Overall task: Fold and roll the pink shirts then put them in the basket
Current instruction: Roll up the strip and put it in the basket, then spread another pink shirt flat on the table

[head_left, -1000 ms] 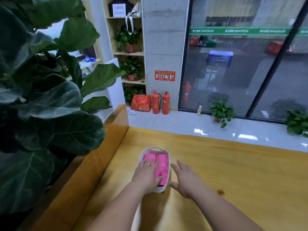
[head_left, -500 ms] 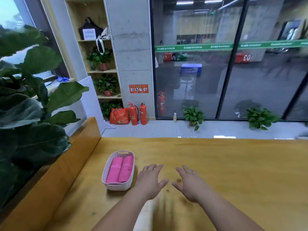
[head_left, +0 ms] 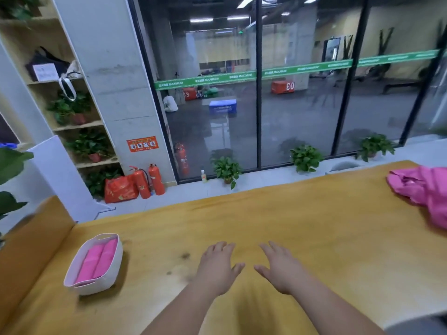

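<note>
Hovering palms-down over the table [head_left: 290, 213], left hand [head_left: 217, 268] and right hand [head_left: 281, 269] spread, empty.

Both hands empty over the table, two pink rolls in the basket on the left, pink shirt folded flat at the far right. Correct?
One error: the pink shirt at the far right is a crumpled heap, not folded flat, as the head view shows. The rest holds: left hand and right hand are empty over the table, and two pink rolls lie in the basket on the left.
</note>
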Tool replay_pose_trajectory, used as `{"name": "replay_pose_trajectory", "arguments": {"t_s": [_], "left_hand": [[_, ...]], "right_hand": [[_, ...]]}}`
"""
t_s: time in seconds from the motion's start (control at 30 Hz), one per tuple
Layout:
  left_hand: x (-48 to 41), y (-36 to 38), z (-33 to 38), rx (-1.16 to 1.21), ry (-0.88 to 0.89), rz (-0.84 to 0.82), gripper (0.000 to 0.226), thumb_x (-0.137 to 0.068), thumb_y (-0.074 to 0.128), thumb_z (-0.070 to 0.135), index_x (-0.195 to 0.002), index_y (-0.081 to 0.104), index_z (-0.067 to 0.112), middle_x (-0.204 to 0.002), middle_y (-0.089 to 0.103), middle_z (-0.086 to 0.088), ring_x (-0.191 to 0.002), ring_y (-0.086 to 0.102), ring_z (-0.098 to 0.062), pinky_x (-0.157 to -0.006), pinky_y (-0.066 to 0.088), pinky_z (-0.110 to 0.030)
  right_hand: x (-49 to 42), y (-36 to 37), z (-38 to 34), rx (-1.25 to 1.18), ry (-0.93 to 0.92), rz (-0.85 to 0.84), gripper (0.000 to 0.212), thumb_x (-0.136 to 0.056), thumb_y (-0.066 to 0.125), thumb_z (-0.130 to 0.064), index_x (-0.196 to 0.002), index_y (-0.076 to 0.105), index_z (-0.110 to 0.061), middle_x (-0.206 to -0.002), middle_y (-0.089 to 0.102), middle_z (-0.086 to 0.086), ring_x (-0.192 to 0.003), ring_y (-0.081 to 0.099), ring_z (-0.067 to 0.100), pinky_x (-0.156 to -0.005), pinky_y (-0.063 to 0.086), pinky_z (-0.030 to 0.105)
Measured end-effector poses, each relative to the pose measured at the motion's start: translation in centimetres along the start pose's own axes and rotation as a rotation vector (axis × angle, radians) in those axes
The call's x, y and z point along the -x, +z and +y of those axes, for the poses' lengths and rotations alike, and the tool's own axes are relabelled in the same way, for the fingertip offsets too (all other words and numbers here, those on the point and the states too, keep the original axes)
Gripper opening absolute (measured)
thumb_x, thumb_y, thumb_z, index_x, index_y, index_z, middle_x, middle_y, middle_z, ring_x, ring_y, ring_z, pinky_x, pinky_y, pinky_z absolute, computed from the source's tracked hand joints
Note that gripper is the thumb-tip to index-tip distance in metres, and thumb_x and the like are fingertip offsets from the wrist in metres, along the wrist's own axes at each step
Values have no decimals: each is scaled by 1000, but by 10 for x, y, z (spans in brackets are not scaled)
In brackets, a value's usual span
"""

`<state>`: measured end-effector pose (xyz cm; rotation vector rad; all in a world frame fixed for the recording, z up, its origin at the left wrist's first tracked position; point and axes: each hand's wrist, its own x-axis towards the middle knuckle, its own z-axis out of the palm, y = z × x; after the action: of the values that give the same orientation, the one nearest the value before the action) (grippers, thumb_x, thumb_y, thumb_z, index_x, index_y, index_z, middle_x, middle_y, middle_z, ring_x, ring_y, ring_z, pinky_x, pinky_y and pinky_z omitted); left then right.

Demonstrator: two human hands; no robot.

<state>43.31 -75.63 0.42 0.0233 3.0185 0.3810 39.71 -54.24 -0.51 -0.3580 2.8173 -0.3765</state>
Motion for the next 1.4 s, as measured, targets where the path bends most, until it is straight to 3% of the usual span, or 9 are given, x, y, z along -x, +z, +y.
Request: {"name": "replay_pose_trajectory", "arguments": {"t_s": [0.47,0.7,0.93,1.4], "left_hand": [[-30,43,222,-45,266,-99,73,-105,46,62,-166,23,30,-171,26,0,-156,23,-28,-125,28,-48],[-51,69,312,-50,417,-124,73,-105,45,64,-166,23,30,-170,27,-1,-155,26,-28,-124,29,-48],[-78,99,390,-38,528,-150,72,-105,40,66,-166,23,31,-170,27,0,-154,27,-26,-123,31,-47],[-192,179,558,20,575,-268,71,-105,41,65,-165,23,32,-170,27,1,-154,27,-26,-123,32,-46]], "right_hand": [[107,-52,201,-94,259,120,82,-104,43,-66,-168,7,-32,-177,5,-1,-160,10,29,-125,31,48],[149,-64,280,-107,376,202,79,-104,42,-67,-168,9,-33,-176,7,-1,-159,12,29,-122,35,50],[172,-73,354,-168,479,254,79,-103,42,-68,-168,9,-35,-176,7,-1,-160,10,29,-125,30,46],[143,-109,544,-172,618,154,79,-103,40,-69,-168,10,-35,-176,6,-2,-160,9,29,-125,30,47]]}}
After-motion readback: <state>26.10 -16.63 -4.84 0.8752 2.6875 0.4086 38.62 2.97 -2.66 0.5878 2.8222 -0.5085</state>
